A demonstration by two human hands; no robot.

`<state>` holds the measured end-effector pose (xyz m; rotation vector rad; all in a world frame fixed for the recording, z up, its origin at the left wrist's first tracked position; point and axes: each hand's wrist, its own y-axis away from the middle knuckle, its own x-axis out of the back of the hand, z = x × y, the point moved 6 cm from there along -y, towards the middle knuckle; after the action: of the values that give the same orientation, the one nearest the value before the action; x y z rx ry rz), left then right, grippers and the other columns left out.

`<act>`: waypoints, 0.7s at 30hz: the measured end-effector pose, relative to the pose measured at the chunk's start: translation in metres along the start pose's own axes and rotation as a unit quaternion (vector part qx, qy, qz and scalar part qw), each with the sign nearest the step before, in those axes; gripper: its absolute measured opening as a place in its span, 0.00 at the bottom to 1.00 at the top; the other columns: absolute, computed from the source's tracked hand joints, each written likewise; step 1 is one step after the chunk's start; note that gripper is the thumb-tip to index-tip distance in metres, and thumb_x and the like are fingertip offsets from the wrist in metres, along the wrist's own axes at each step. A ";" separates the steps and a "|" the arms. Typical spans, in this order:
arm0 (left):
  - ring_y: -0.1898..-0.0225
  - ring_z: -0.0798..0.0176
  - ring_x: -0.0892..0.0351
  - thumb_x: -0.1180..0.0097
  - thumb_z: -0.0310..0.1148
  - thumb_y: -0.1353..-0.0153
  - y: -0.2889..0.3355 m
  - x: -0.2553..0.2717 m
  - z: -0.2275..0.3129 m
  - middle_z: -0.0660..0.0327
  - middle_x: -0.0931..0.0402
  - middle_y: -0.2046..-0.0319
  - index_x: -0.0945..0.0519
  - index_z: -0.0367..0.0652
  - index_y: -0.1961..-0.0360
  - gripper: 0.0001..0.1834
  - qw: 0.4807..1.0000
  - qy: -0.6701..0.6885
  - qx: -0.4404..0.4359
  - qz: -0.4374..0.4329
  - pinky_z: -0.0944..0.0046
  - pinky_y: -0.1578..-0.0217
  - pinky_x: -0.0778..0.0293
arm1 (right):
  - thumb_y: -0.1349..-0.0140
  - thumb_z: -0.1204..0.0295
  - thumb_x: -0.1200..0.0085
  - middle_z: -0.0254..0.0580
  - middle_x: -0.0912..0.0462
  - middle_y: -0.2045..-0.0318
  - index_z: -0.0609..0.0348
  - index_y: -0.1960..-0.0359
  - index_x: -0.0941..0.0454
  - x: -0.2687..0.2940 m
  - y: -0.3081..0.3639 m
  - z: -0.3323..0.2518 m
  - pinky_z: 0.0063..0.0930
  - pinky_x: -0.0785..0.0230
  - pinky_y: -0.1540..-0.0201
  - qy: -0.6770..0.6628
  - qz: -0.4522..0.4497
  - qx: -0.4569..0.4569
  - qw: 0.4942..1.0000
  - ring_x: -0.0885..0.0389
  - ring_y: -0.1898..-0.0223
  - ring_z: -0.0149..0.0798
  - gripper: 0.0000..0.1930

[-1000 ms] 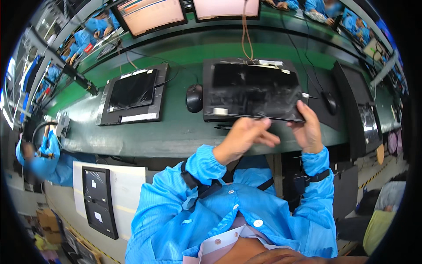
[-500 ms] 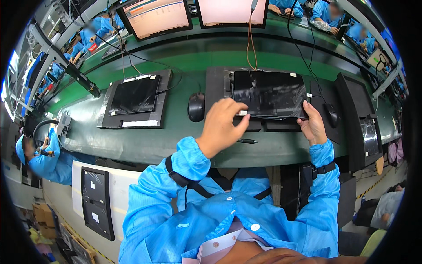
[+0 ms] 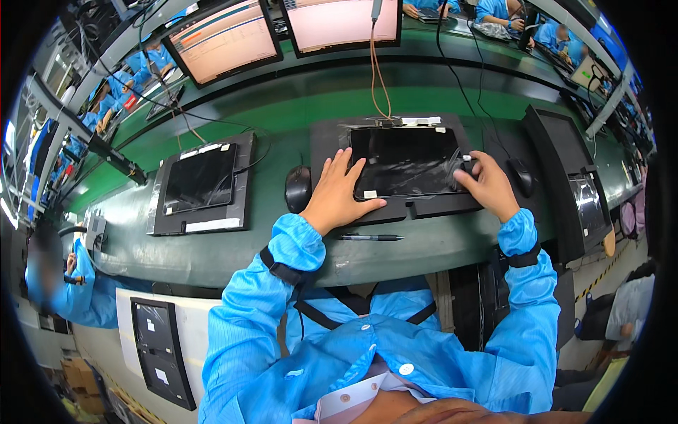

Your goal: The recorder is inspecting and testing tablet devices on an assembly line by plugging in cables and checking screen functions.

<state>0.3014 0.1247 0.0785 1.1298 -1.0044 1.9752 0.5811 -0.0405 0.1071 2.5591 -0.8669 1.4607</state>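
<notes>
1. A black pen lies on the green bench edge, just in front of the black fixture tray.
2. The left hand rests flat, fingers spread, on the near left corner of the dark tablet seated in that tray.
3. The right hand pinches the tablet's right edge.
4. A black mouse sits left of the tray.
5. Two monitors hang beyond.
</notes>
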 end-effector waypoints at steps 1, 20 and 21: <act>0.25 0.36 0.50 0.31 0.59 0.46 0.000 0.000 -0.001 0.35 0.46 0.29 0.33 0.33 0.33 0.50 1.000 0.005 0.003 0.005 0.43 0.26 0.53 | 0.47 0.58 0.29 0.41 0.23 0.57 0.63 0.41 0.26 0.001 0.003 -0.002 0.29 0.27 0.62 -0.031 -0.030 0.029 0.999 0.25 0.67 0.36 0.35; 0.30 0.34 0.42 0.29 0.52 0.46 -0.001 -0.002 0.001 0.35 0.38 0.33 0.25 0.32 0.39 0.42 0.996 0.037 -0.017 0.075 0.44 0.29 0.45 | 0.43 0.60 0.33 0.44 0.21 0.42 0.54 0.46 0.18 -0.011 0.022 -0.004 0.39 0.26 0.46 0.071 0.037 0.184 0.980 0.20 0.47 0.48 0.24; 0.30 0.34 0.42 0.29 0.52 0.46 -0.001 -0.002 0.001 0.35 0.38 0.33 0.25 0.32 0.39 0.42 0.996 0.036 -0.015 0.076 0.44 0.29 0.45 | 0.43 0.60 0.33 0.44 0.21 0.42 0.54 0.46 0.18 -0.010 0.023 -0.005 0.39 0.26 0.46 0.069 0.036 0.186 0.980 0.20 0.47 0.48 0.24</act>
<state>0.3035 0.1245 0.0778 0.9851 -1.1064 2.0971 0.5617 -0.0535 0.0974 2.6494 -0.7334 1.9622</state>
